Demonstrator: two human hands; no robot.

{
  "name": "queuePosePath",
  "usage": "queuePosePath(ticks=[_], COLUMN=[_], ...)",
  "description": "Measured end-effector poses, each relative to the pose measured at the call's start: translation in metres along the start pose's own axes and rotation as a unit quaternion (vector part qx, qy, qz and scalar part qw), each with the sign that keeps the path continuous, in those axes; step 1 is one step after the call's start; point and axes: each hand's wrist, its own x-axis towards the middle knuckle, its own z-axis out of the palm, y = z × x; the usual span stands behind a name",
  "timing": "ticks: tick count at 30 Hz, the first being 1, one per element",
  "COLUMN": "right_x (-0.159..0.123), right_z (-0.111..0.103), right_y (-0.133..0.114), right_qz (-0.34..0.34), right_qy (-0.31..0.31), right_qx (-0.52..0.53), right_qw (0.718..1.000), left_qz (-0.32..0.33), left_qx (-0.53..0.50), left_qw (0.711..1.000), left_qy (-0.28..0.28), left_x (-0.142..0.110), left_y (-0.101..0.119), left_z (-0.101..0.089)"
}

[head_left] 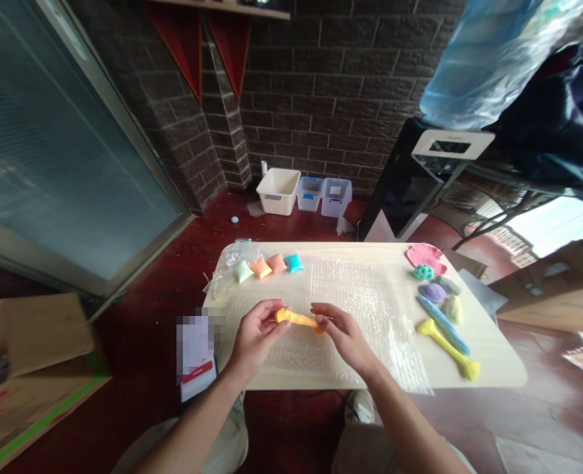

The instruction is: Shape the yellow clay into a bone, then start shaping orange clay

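A strip of orange modelling clay (299, 318), thicker at its ends, is stretched level above the bubble wrap (351, 289) on the table. My left hand (258, 332) grips its left end between thumb and fingers. The right end sits in the pinch of my right hand (341, 332). Beyond my hands lie small clay packets in a row: pale green (243, 271), light orange (260, 267), salmon (276, 264) and blue (294, 263). To the right rest a yellow bone-shaped clay piece (449, 347) and a blue clay roll (443, 324).
At the table's right are a pink flat clay piece (426, 258), a green clay lump (424, 272) and a purple one (432, 292). Plastic bins (279, 191) stand by the brick wall. A water dispenser (410, 178) is back right; a cardboard box (39, 368) is left.
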Motion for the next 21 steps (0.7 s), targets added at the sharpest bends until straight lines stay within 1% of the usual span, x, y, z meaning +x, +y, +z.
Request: queuePosePath(ticks=[3, 6, 8, 11, 14, 15, 17, 21], right_x=[-0.001, -0.001, 0.000, 0.001, 0.001, 0.001, 0.002, 0.002], right_z=[0.009, 0.017, 0.020, 0.022, 0.021, 0.020, 0.019, 0.019], right_y=[-0.004, -0.006, -0.007, -0.009, -0.010, -0.009, -0.007, -0.005], right_qz=[-0.015, -0.024, -0.047, -0.078, -0.087, -0.092, -0.111, -0.143], right_qy=[-0.002, -0.032, -0.042, -0.031, -0.028, -0.027, -0.019, -0.005], right_qx=[-0.002, 0.045, 0.077, 0.106, 0.110, 0.106, 0.099, 0.125], right_qw=[1.000, 0.998, 0.995, 0.991, 0.990, 0.990, 0.989, 0.982], left_qz=[-0.015, -0.018, -0.012, 0.018, 0.067, 0.077, 0.073, 0.031], left_qx=[-0.033, -0.052, -0.054, -0.034, 0.016, 0.034, 0.062, 0.054], left_qw=[0.999, 0.998, 0.998, 0.999, 0.996, 0.995, 0.992, 0.988], left_qy=[-0.017, -0.025, -0.029, -0.038, -0.048, -0.056, -0.085, -0.144], left_x=[-0.003, -0.001, 0.002, 0.007, 0.012, 0.013, 0.013, 0.008], left_y=[0.001, 0.000, -0.002, -0.007, -0.014, -0.016, -0.023, -0.030], left_z=[0.007, 0.016, 0.020, 0.024, 0.024, 0.023, 0.023, 0.027])
